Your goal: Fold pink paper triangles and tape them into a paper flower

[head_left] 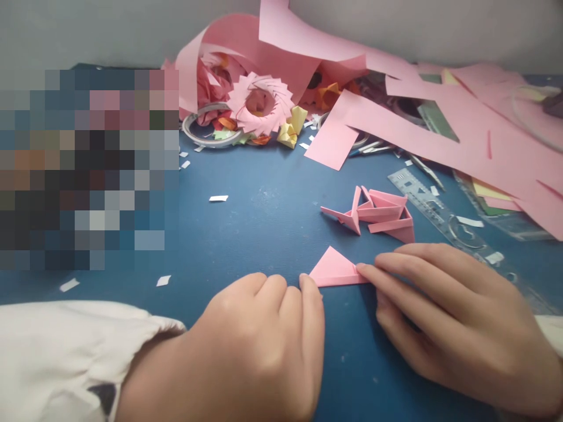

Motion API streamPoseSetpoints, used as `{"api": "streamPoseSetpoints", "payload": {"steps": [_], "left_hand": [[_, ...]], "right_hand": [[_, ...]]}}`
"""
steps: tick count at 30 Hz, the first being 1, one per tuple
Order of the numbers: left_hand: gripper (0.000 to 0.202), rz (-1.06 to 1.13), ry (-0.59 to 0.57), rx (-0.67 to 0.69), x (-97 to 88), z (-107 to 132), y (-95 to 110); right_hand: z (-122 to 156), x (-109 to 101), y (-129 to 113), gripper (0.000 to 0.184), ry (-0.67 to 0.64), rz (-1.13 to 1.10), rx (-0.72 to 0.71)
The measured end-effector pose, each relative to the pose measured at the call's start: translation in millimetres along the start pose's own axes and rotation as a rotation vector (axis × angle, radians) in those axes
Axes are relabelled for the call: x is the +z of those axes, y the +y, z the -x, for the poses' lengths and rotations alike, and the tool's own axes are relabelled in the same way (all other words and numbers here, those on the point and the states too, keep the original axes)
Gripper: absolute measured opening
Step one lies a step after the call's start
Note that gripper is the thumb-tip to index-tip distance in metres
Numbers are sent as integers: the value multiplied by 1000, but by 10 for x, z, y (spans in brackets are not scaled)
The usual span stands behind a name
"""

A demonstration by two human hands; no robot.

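Note:
A folded piece of pink paper [335, 268] lies on the blue table, with a peaked top and a narrow folded strip along its lower edge. My left hand [268, 346], fingers curled in, holds its left corner at the tabletop. At the right end, fingertips of my right hand [457, 316] press on the strip, the thumb tucked beneath the other fingers. Just beyond the paper is a small heap of folded pink paper pieces [382, 212], some standing on edge.
A clear plastic ruler [435, 205] lies to the right, near tweezers [426, 171]. Large pink sheets [417, 132] cover the back right. Behind stand a pink paper ring [260, 104], a tape roll [211, 140] and yellow folded paper [291, 130]. White scraps [219, 198] dot the table; the left is blurred.

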State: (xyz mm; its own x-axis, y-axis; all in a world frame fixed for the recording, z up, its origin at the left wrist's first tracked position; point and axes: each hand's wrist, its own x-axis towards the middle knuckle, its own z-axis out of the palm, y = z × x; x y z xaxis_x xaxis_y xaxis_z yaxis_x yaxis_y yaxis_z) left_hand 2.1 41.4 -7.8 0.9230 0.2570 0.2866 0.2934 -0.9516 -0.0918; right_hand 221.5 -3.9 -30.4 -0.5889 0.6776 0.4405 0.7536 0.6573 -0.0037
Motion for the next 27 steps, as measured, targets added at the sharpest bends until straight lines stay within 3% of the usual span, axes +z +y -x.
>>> {"api": "streamPoseSetpoints", "payload": {"steps": [4,7,10,13,16,19,21,23,25,27], "left_hand": [[27,-79,-85,161,-26,-14,-20],[28,-143,-137,231,-40,-23,-8],[28,-198,-167,252,-47,-33,10],[31,-218,-181,255,-33,-36,11],[31,-173,-130,213,-6,-28,-12],[22,4,-42,102,6,-34,-43],[21,211,-60,-47,-2,-63,-60],[23,462,-185,-185,-21,-117,-70],[22,706,-334,-252,-45,-182,-67],[22,914,-413,-318,-66,-241,-43]], "right_hand": [[-6,4,19,6,-3,-11,-101],[-24,-13,17,9,-26,-14,-118],[-50,-20,-1,8,-53,6,-79],[-62,0,4,18,-37,29,-47],[-66,18,38,17,24,-22,-6],[-80,-9,54,13,76,-248,134],[-97,-48,39,7,100,-447,277],[-117,-83,13,12,91,-638,398],[-138,-103,-14,18,47,-792,474],[-157,-105,-40,16,40,-872,522]]}}
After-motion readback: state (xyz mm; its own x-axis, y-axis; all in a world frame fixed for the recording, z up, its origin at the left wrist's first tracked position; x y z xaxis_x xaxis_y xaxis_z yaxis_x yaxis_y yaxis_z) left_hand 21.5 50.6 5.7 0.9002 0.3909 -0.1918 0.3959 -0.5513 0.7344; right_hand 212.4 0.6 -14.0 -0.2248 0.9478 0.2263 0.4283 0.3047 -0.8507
